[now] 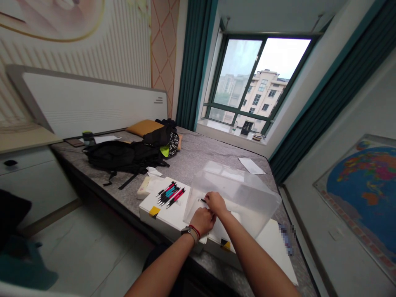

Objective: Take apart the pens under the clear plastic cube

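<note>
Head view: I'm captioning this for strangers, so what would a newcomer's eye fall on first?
Probably the bright window, upper right of centre. Next, the clear plastic container, lower centre, and the colourful pens on the white box to its left. Then perhaps the world map at far right.

1. From here I see a watch (187, 230) with a muted, light strap on my left wrist (190, 234).
2. A thin red bracelet (195, 230) circles that wrist, closer to the fingers.
3. My left forearm (163, 264) and right forearm (250, 260) are bare.
4. Dark clothing (154, 255) shows low down, its details unclear.
</note>
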The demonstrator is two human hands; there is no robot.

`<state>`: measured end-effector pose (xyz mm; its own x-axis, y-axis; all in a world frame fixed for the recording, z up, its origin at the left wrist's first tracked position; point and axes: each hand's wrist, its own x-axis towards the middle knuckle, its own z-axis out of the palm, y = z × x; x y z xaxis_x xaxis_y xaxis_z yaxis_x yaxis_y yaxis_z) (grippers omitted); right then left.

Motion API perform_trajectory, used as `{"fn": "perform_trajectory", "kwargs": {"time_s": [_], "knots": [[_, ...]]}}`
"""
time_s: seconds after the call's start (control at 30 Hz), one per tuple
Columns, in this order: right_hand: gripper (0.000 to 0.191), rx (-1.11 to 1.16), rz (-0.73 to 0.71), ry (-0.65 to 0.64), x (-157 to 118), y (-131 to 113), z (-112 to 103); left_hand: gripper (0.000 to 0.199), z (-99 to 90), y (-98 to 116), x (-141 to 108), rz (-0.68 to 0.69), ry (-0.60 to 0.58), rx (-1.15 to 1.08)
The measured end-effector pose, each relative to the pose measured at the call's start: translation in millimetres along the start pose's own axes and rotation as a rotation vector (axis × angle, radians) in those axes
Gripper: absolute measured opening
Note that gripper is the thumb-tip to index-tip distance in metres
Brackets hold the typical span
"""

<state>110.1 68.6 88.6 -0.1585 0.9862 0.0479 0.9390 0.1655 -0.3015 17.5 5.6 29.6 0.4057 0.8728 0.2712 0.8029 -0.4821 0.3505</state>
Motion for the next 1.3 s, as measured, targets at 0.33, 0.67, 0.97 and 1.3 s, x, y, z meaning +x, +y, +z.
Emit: {"fn": "perform_trajectory", "kwargs": {"time_s": [0.33, 0.67, 0.97, 1.3], "knots": [[0.045, 0.864, 0.362, 0.25, -69.2, 74.1, 5.1, 0.036, -1.1, 2.6, -2.5, 0.0, 0.12, -0.024], [0.029, 1.363, 0.409, 0.179, -82.4, 48.7, 37.1, 0.031, 2.1, 4.5, -1.4, 0.028, 0.105, -0.021], [0.023, 1.684, 0.727, 0.571, -75.4, 69.0, 27.2, 0.029, 5.5, 1.4, -1.9, -0.003, 0.15, -0.092], [0.023, 1.802, 0.84, 0.721, -74.4, 70.4, 53.1, 0.024, 16.6, -8.3, -1.5, 0.017, 0.165, -0.193]]}}
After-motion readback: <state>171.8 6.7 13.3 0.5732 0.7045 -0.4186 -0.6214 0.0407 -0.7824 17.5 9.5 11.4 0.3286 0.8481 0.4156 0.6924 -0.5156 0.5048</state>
